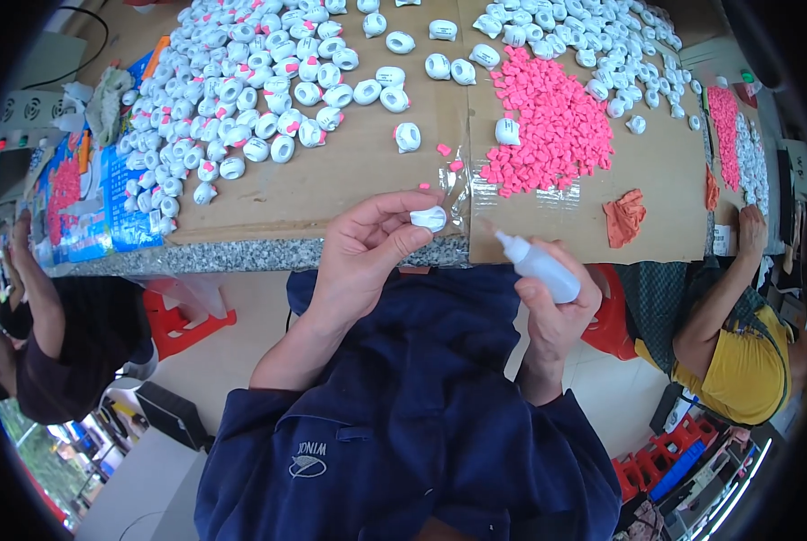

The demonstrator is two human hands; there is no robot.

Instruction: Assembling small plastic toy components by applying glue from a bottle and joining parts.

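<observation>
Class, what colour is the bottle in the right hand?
Translucent white; the bottle shows best in the head view.

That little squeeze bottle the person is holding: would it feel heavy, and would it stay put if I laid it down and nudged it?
Probably light: the bottle looks like translucent plastic, and the right hand holds it alone. Its walls likely give a little when squeezed. Laid on its side, it may roll, since its body looks round.

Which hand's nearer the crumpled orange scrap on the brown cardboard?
Right. The right hand, holding a translucent plastic squeeze bottle, is below and left of the crumpled orange scrap in frame; the left hand is farther left.
</observation>
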